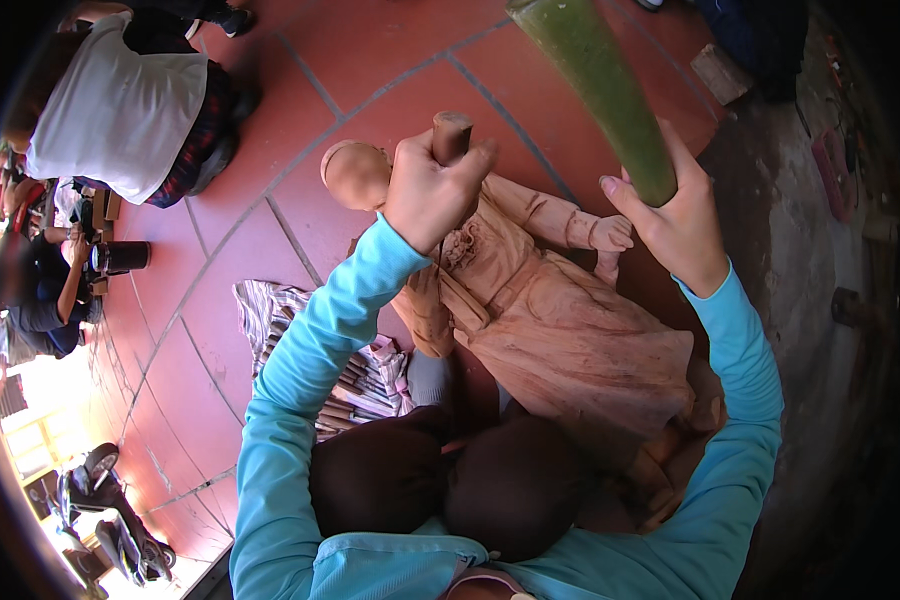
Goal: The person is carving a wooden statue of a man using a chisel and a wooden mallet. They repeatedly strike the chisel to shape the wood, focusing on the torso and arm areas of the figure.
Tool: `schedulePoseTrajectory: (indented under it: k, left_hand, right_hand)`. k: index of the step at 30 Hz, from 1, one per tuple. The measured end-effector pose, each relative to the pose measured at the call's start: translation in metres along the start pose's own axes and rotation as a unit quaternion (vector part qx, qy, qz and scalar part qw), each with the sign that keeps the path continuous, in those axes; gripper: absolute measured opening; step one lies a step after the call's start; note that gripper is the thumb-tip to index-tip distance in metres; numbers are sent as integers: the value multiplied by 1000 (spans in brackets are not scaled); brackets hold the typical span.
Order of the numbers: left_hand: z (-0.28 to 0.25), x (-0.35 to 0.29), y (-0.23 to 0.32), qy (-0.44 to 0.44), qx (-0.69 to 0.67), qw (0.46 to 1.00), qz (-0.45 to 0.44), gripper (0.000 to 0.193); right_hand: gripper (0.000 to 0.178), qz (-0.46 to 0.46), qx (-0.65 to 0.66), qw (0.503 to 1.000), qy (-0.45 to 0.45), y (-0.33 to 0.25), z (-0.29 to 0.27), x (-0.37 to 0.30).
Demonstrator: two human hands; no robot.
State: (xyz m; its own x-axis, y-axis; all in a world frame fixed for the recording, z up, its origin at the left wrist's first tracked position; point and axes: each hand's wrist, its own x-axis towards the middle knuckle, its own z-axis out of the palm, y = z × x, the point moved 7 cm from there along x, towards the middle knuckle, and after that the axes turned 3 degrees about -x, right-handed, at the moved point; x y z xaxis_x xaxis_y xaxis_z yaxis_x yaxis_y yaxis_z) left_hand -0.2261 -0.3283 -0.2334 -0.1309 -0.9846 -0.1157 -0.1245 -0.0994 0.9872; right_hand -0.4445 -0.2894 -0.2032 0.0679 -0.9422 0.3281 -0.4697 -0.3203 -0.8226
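Observation:
A carved wooden figure in a long robe [570, 340] lies aslant before me, its smooth head [358, 178] at the upper left and one arm stretched to the right. My left hand [435, 190] is closed round a chisel [452, 135] above the figure's chest; the round wooden butt sticks up out of the fist, and the blade is mostly hidden. To the right, my right hand [675, 210] grips the lower end of a thick green club-shaped mallet [610, 95]. The mallet is raised, tilted up and left, and apart from the chisel.
Left of the figure, several wooden-handled tools [355, 395] lie on a striped cloth [270, 305]. Red floor tiles [270, 90] spread around. A person in a white shirt [120, 100] crouches at the upper left; another person [45, 290] sits lower. A block [720, 75] lies upper right. A motorbike [120, 520] stands lower left.

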Motion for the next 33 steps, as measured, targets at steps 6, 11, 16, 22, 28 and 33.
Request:
schedulePoseTrajectory:
  k: [6, 11, 16, 22, 28, 33]
  left_hand:
    - [12, 7, -3, -65, 59, 994, 60, 26]
    - [17, 7, -6, -48, 67, 997, -2, 29]
    - [18, 9, -9, -66, 58, 996, -26, 28]
    - [17, 13, -12, -73, 49, 996, -22, 25]
    - [18, 13, -16, -59, 51, 995, -60, 22]
    - [27, 8, -11, -74, 28, 996, -31, 19]
  right_hand:
    - [50, -24, -28, 999, -3, 2, 4, 3]
    - [52, -46, -121, 991, -40, 9, 3, 9]
    - [53, -36, -124, 989, -70, 13, 4, 6]
    - [54, -2, -51, 999, -16, 34, -3, 5]
    - [49, -9, -102, 995, -18, 34, -11, 14]
    - [55, -49, -188, 977, -88, 21, 1, 8]
